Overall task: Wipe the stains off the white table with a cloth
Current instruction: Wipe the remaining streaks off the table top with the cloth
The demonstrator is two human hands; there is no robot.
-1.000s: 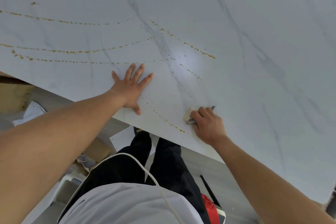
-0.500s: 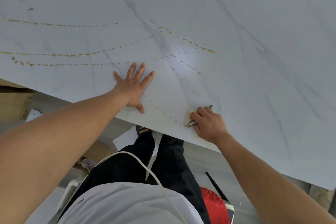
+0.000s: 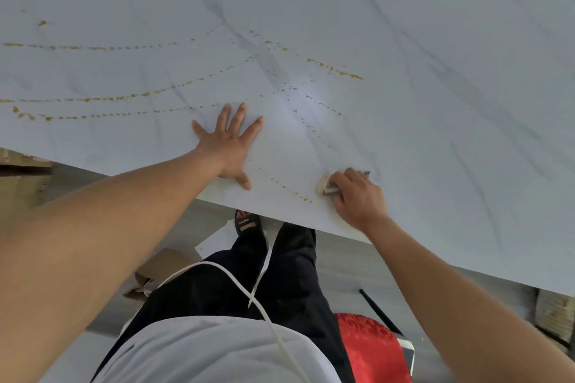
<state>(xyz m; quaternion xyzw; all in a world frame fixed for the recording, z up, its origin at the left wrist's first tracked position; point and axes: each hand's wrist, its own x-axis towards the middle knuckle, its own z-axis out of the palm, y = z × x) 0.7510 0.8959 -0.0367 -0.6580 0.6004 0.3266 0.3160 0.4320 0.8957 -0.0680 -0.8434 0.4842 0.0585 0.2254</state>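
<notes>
head view, as i follow it remotely. my left hand [image 3: 228, 146] lies flat on the white table [image 3: 435, 71], palm down, fingers straight and spread, holding nothing, close to the near edge. my right hand [image 3: 357, 196], to the right of the left and also near that edge, curls its fingers over a small folded cloth [image 3: 325, 187] and presses it onto the table. only the cloth's pale left end and a dark sliver past the fingertips show; the rest is hidden under the hand. a dotted stain trail [image 3: 286, 186], yellow-brown, runs between the two hands, from just beside the left thumb to the cloth's left end; i cannot tell whether it touches the cloth. long stain trails [image 3: 102, 99] sweep beyond and to the left of the left hand. a short stain streak [image 3: 336, 70] lies well beyond the right hand. below the table edge, between the hands, i see a black sandal [image 3: 247, 222] on the floor, a white cord [image 3: 242, 286] across black trousers, cardboard [image 3: 161, 264] under the left forearm and a red object [image 3: 370, 348] beside the right forearm.
</notes>
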